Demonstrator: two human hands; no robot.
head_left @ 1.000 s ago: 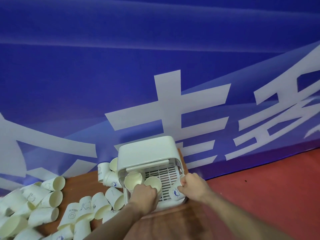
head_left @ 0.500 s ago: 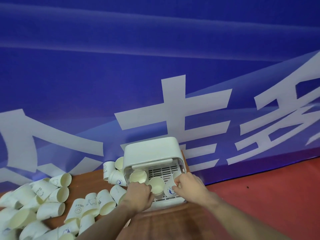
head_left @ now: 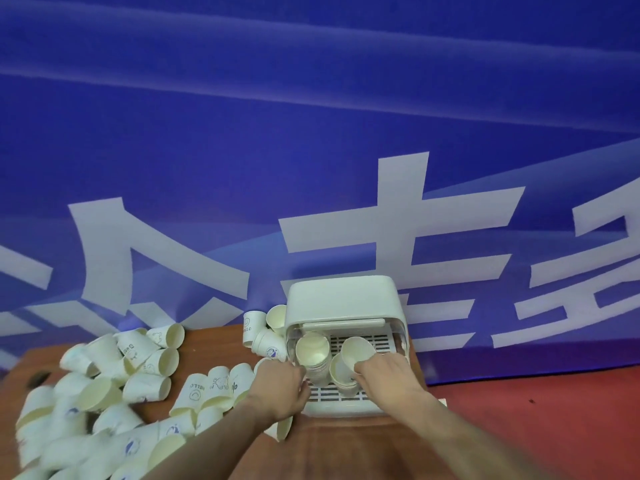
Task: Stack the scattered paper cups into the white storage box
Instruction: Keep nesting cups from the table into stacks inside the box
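Observation:
The white storage box (head_left: 341, 306) stands open at the table's far edge, its slatted tray (head_left: 346, 396) pulled towards me. Two stacks of paper cups stand in it: a taller left stack (head_left: 311, 349) and a shorter middle stack (head_left: 341, 374). My right hand (head_left: 388, 375) pinches a single paper cup (head_left: 358, 348), tilted just above the middle stack. My left hand (head_left: 280, 386) is at the box's left front corner. Its fingers are loosely curled beside the base of the left stack and hold nothing that I can see. Scattered cups (head_left: 138, 368) lie left of the box.
The brown wooden table (head_left: 346, 445) carries a big heap of cups on its left half (head_left: 69, 427), and a few lean against the box's left side (head_left: 263, 334). A blue banner (head_left: 311, 133) rises right behind the box. Red floor (head_left: 554, 410) lies to the right.
My right hand has carried its cup from the tray's right side to above the middle stack. My left hand has let go of the cups and drawn back to the left.

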